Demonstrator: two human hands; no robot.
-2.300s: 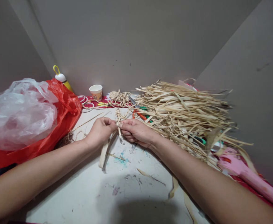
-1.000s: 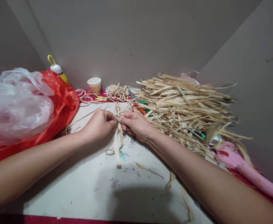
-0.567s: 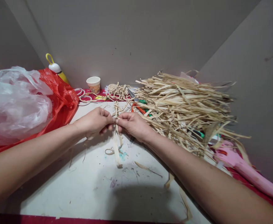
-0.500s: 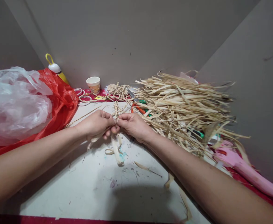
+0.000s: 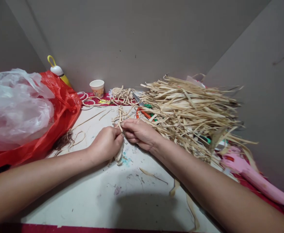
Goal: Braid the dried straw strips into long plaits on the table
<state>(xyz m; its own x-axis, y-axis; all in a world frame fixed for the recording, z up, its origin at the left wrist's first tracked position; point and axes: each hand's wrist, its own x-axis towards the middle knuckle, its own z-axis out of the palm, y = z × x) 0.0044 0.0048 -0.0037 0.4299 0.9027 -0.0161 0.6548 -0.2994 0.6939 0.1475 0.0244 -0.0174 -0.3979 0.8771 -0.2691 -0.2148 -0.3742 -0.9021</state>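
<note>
A thin braid of dried, straw-coloured plant strips runs from the back of the white board to my fingers. My left hand is closed round the strips just below the braid, and a pale loose end hangs beneath it. My right hand pinches the braid close to its working end, thumb and forefinger together. Both hands nearly touch. A large heap of dried strips lies right of my right hand, its near edge close to my wrist.
Orange-handled scissors lie by the heap. A coil of braided cord and a paper cup stand behind. At left are red and clear plastic bags and a yellow-white bottle. A pink object lies at right.
My left hand has moved down and curled more tightly round the strips. My right hand stays pinching near the same spot. The hanging ends have drawn together under my left hand.
</note>
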